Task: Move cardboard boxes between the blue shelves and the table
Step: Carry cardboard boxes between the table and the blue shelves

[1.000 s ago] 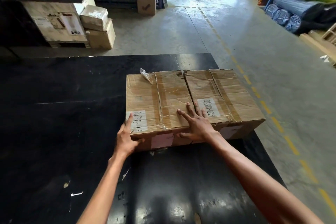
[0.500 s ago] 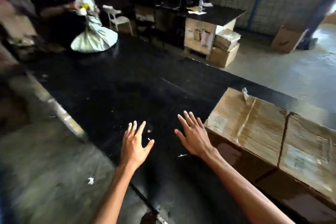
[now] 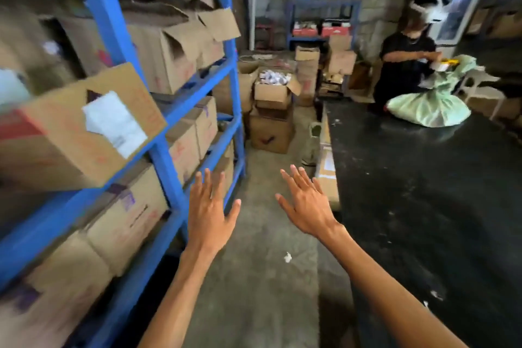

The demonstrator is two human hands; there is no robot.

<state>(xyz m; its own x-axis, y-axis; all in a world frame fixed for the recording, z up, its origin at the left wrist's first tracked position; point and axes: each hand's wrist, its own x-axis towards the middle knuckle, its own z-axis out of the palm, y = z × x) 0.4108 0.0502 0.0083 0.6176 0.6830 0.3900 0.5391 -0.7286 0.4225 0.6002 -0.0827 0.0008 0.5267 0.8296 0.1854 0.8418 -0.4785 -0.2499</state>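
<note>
The blue shelves (image 3: pixel 115 45) fill the left of the view, packed with several cardboard boxes. One box with a white label (image 3: pixel 84 127) juts out at mid height. The black table (image 3: pixel 423 192) lies on the right. My left hand (image 3: pixel 210 212) floats over the aisle beside the lower shelf post, fingers spread, holding nothing. My right hand (image 3: pixel 308 203) hovers over the aisle near the table's edge, fingers spread and empty. The box I touched earlier is out of view.
A concrete aisle (image 3: pixel 254 277) runs between shelves and table. Stacked cardboard boxes (image 3: pixel 271 110) stand at its far end. A person in black (image 3: pixel 401 65) works at the table's far corner by a green sack (image 3: pixel 429 107). A box edge (image 3: pixel 326 172) shows under the table.
My view has swung left from the table to the blue shelves. Both hands left the taped box on the table and now hang empty over the aisle.
</note>
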